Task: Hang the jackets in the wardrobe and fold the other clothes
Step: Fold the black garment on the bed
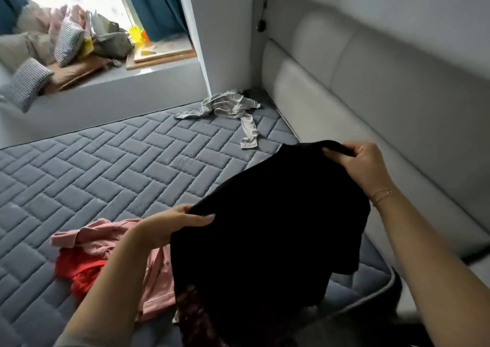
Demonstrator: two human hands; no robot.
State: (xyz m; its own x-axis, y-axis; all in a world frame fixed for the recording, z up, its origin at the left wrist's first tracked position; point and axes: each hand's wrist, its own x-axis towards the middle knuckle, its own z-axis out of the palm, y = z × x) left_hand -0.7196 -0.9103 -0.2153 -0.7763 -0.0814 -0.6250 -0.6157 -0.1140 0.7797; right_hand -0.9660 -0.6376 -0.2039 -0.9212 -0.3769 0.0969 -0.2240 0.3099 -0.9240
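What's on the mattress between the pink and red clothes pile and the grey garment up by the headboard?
Nothing: in the head view only bare quilted mattress lies between the pink and red pile and the grey garment.

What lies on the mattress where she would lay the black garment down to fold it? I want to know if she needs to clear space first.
Nothing visible on the bare quilted mattress ahead of the black garment, which both the left hand and right hand hold up. The pink garment and red garment lie left; the grey garment lies far off.
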